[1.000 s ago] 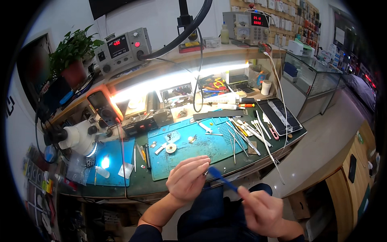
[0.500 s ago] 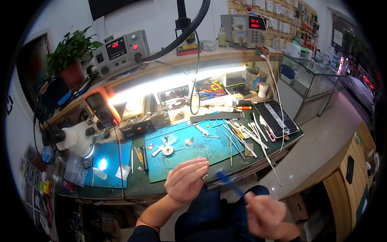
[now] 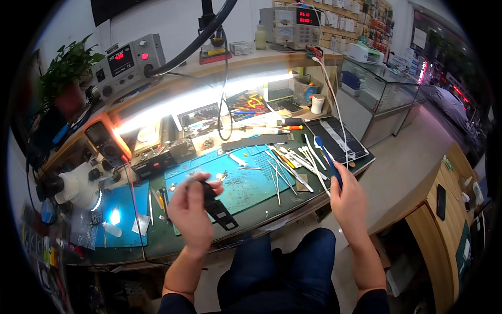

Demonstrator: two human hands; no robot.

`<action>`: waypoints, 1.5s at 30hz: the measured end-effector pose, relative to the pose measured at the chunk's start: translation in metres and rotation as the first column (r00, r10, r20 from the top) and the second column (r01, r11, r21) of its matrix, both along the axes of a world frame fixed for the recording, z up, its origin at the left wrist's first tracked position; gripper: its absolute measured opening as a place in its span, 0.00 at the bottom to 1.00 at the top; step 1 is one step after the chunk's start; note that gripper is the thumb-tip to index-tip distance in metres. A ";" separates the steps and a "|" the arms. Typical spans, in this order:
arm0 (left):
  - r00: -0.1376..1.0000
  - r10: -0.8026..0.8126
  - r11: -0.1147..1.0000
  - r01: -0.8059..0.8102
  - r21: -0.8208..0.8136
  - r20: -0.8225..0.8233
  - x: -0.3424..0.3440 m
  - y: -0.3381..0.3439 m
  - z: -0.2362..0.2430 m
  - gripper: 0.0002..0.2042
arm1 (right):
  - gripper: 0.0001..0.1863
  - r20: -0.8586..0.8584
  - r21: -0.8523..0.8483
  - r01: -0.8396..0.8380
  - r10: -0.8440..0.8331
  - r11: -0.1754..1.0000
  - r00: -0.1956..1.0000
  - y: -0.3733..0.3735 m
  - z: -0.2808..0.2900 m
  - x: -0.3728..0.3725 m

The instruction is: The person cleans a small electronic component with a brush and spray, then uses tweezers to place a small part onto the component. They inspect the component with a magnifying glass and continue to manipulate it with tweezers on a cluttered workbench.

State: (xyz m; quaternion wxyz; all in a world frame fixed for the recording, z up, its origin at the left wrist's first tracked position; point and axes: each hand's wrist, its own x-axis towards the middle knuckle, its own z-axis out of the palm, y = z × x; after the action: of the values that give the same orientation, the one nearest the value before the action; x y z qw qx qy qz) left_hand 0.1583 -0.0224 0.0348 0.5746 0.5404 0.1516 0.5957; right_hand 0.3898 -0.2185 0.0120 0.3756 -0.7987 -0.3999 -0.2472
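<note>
The likeliest trouble, to my mind, is dropping the long, flat black part (image 3: 215, 207): my left hand (image 3: 193, 214) has it only by its upper end, and the rest slants free across the near edge of the teal rectangular work mat (image 3: 251, 187), so a loose pinch could let it slide away. A careless sweep of the slim dark-blue brush-like tool (image 3: 325, 154) might also knock the thin white sticks (image 3: 315, 153) lying right of the mat, since its head shows beside them; how high above them it is, I can't tell. As for grip, my left fingers close narrowly on the black part, though blur hides the exact pinch. My right hand (image 3: 347, 201), right of the mat, is wrapped around the tool's lower end, its head pointing away from me.
</note>
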 end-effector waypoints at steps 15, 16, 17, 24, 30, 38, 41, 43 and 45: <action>0.890 -0.304 0.576 0.455 -0.679 0.339 0.031 0.045 -0.065 0.10 | 0.20 -0.868 0.348 -0.727 0.496 0.591 -0.012 0.078 -0.042 -0.074; 0.884 -0.322 0.568 0.468 -0.677 0.341 0.032 0.044 -0.065 0.10 | 0.19 -0.849 0.452 -0.679 0.512 0.579 -0.130 0.078 -0.044 -0.081; 0.886 -0.336 0.557 0.461 -0.691 0.320 0.031 0.043 -0.064 0.13 | 0.17 -0.851 0.469 -0.649 0.503 0.599 -0.149 0.077 -0.045 -0.083; 0.749 -0.653 0.541 0.568 -0.620 0.116 0.001 0.026 -0.059 0.22 | 0.16 -0.872 0.467 -0.535 0.465 0.704 -0.151 0.073 -0.050 -0.084; 0.733 -0.659 0.643 0.433 -0.632 -0.169 -0.028 0.018 -0.071 0.15 | 0.16 -0.684 -0.004 -0.647 0.470 0.763 0.558 0.076 -0.051 -0.074; 0.720 -0.550 0.806 0.324 -0.496 -0.423 -0.060 0.045 -0.060 0.16 | 0.16 -0.024 -0.450 -0.161 0.168 0.879 0.985 0.105 -0.065 -0.029; 0.709 -0.552 0.810 0.331 -0.483 -0.439 -0.068 0.050 -0.060 0.15 | 0.10 0.064 -0.437 -0.070 0.108 0.897 0.992 0.103 -0.074 -0.028; 0.665 -0.521 0.846 0.322 -0.425 -0.535 -0.072 0.053 -0.062 0.15 | 0.08 0.027 -0.456 -0.112 0.140 0.883 0.990 0.101 -0.074 -0.021; 0.639 -0.501 0.863 0.322 -0.389 -0.583 -0.076 0.055 -0.063 0.16 | 0.06 0.045 -0.362 -0.122 0.148 0.924 0.988 0.100 -0.071 -0.009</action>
State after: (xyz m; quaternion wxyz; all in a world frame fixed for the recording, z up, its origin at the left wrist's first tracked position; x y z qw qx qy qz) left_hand 0.0827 0.0329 -0.0283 0.6655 0.6601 0.2919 0.1901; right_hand 0.3811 -0.1189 -0.0587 0.2253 -0.8150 -0.5053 -0.1723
